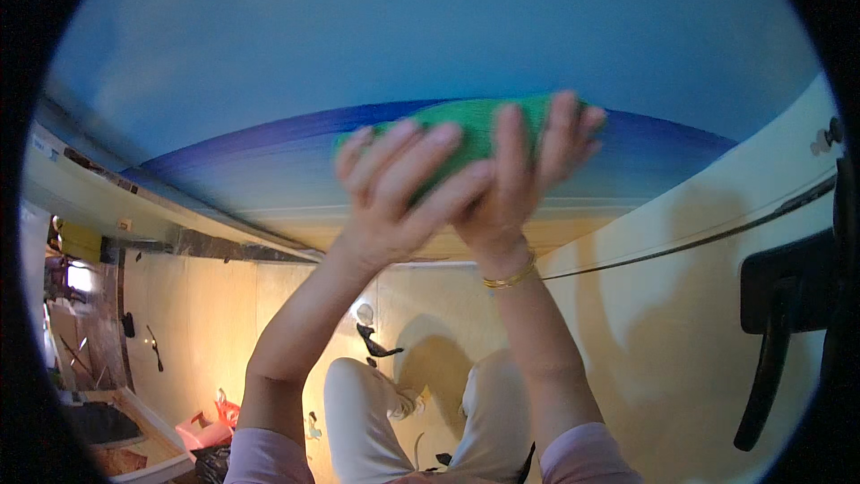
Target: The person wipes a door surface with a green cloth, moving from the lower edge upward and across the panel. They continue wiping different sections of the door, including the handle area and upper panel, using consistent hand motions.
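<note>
A green cloth (474, 122) lies bunched against a large panel painted as a sea and beach scene (302, 178). My left hand (403, 175) cups the cloth from the left, with its fingers bent over it. From the right, my right hand (517, 168) presses the cloth, its fingers spread and slightly blurred. The wrists are close together, and a gold-coloured bangle (510, 275) circles the right one. Whether the cloth is wrapped around something is hidden.
To the right, a pale wall (672, 296) carries a black cable (685, 242) and a dark bracket-like fixture (783, 282). Below are a black strip-like item (373, 343) and my bent knees. A pink container (201, 431) and black bag (213, 464) sit lower left.
</note>
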`<state>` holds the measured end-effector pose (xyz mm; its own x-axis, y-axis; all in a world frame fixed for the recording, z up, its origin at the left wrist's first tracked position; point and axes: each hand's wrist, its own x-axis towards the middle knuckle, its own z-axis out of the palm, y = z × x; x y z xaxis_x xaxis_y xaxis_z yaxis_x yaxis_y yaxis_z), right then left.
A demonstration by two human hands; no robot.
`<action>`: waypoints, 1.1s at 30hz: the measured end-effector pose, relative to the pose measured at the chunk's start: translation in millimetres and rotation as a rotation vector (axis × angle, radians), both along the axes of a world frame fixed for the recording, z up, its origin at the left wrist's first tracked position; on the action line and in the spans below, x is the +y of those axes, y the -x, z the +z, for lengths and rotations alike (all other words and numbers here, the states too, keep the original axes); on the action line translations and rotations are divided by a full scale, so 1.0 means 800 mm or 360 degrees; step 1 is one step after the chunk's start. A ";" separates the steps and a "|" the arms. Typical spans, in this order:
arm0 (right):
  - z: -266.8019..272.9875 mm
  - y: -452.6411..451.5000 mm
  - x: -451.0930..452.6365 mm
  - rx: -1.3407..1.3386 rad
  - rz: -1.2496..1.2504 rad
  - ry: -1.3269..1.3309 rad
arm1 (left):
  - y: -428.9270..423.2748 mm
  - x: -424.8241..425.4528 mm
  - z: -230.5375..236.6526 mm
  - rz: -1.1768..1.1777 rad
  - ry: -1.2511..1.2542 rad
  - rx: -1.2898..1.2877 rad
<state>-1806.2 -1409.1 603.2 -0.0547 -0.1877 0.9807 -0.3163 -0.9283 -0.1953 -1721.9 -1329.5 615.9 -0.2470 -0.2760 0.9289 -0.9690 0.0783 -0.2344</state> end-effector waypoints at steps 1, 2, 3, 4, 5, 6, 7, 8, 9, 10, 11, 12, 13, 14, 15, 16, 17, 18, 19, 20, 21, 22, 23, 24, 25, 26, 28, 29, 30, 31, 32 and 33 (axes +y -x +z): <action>-0.011 0.021 -0.014 -0.0014 -0.0018 0.0019 | 0.020 -0.011 -0.006 -0.0035 -0.0070 -0.0037; -0.031 0.037 -0.026 -0.0027 -0.0034 0.0037 | 0.037 -0.018 -0.013 -0.0067 -0.0141 -0.0074; -0.058 0.053 -0.038 -0.0011 -0.0070 -0.0004 | 0.052 -0.025 -0.031 -0.0094 -0.0263 -0.0101; -0.089 0.075 -0.049 0.0009 -0.0134 -0.0040 | 0.071 -0.035 -0.054 -0.0148 -0.0378 -0.0127; -0.118 0.089 -0.056 0.0020 -0.0175 -0.0092 | 0.083 -0.042 -0.075 -0.0179 -0.0510 -0.0162; -0.135 0.100 -0.057 0.0057 -0.0190 -0.0153 | 0.091 -0.047 -0.086 -0.0191 -0.0574 -0.0181; -0.150 0.110 -0.057 0.0093 -0.0204 -0.0212 | 0.099 -0.052 -0.096 -0.0201 -0.0636 -0.0200; -0.162 0.120 -0.059 0.0127 -0.0216 -0.0272 | 0.107 -0.055 -0.103 -0.0208 -0.0697 -0.0220; -0.165 0.132 -0.063 0.0114 -0.0232 -0.0211 | 0.119 -0.060 -0.110 -0.0237 -0.0636 -0.0221; -0.156 0.139 -0.074 0.0090 -0.0251 -0.0139 | 0.127 -0.071 -0.105 -0.0267 -0.0565 -0.0232; -0.143 0.147 -0.085 0.0067 -0.0267 -0.0066 | 0.136 -0.082 -0.097 -0.0293 -0.0493 -0.0243; -0.122 0.164 -0.092 0.0096 -0.0277 -0.0070 | 0.150 -0.088 -0.077 -0.0307 -0.0433 -0.0214; -0.096 0.180 -0.102 0.0104 -0.0336 0.0005 | 0.162 -0.095 -0.055 -0.0341 -0.0368 -0.0218; -0.077 0.183 -0.114 0.0095 -0.0367 0.0077 | 0.165 -0.103 -0.040 -0.0344 -0.0307 -0.0236; -0.066 0.187 -0.122 0.0097 -0.0408 0.0157 | 0.169 -0.112 -0.031 -0.0358 -0.0238 -0.0243; -0.066 0.190 -0.125 0.0099 -0.0415 0.0149 | 0.175 -0.121 -0.028 -0.0362 -0.0171 -0.0228; -0.069 0.191 -0.127 0.0101 -0.0418 0.0142 | 0.175 -0.122 -0.031 -0.0358 -0.0179 -0.0237; -0.078 0.201 -0.131 0.0109 -0.0441 0.0131 | 0.183 -0.126 -0.044 -0.0374 -0.0189 -0.0242; -0.099 0.199 -0.132 0.0093 -0.0436 0.0112 | 0.183 -0.128 -0.063 -0.0371 -0.0217 -0.0250; -0.128 0.195 -0.130 0.0077 -0.0428 0.0093 | 0.180 -0.126 -0.086 -0.0347 -0.0302 -0.0319; -0.160 0.182 -0.125 0.0049 -0.0387 0.0065 | 0.169 -0.116 -0.112 -0.0288 -0.0401 -0.0396; -0.197 0.181 -0.124 0.0040 -0.0459 0.0108 | 0.164 -0.114 -0.144 -0.0306 -0.0463 -0.0463; -0.235 0.173 -0.117 0.0043 -0.0442 0.0075 | 0.154 -0.108 -0.177 -0.0288 -0.0543 -0.0493; -0.273 0.167 -0.112 0.0051 -0.0431 0.0040 | 0.147 -0.100 -0.209 -0.0278 -0.0628 -0.0517; -0.298 0.157 -0.098 0.0062 -0.0384 -0.0050 | 0.138 -0.092 -0.229 -0.0259 -0.0718 -0.0551; -0.318 0.150 -0.092 0.0074 -0.0337 -0.0138 | 0.128 -0.085 -0.247 -0.0235 -0.0717 -0.0551; -0.324 0.139 -0.084 0.0142 -0.0472 -0.0150 | 0.115 -0.071 -0.250 -0.0192 -0.0710 -0.0550; -0.325 0.133 -0.081 0.0177 -0.0540 -0.0155 | 0.108 -0.067 -0.250 -0.0139 -0.0657 -0.0544; -0.310 0.134 -0.079 0.0158 -0.0540 -0.0077 | 0.107 -0.063 -0.235 -0.0110 -0.0601 -0.0531; -0.279 0.122 -0.079 0.0132 -0.0435 0.0013 | 0.098 -0.055 -0.210 -0.0043 -0.0559 -0.0525; -0.239 0.113 -0.079 0.0109 -0.0341 0.0114 | 0.092 -0.052 -0.183 -0.0027 -0.0433 -0.0462; -0.205 0.111 -0.078 0.0098 -0.0268 0.0224 | 0.088 -0.049 -0.158 -0.0032 -0.0345 -0.0415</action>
<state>-1894.8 -1471.4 439.3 -0.0127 -0.0419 0.9990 -0.4765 -0.8781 -0.0429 -1792.1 -1368.6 489.2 -0.4760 -0.4528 0.7539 -0.8763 0.1721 -0.4499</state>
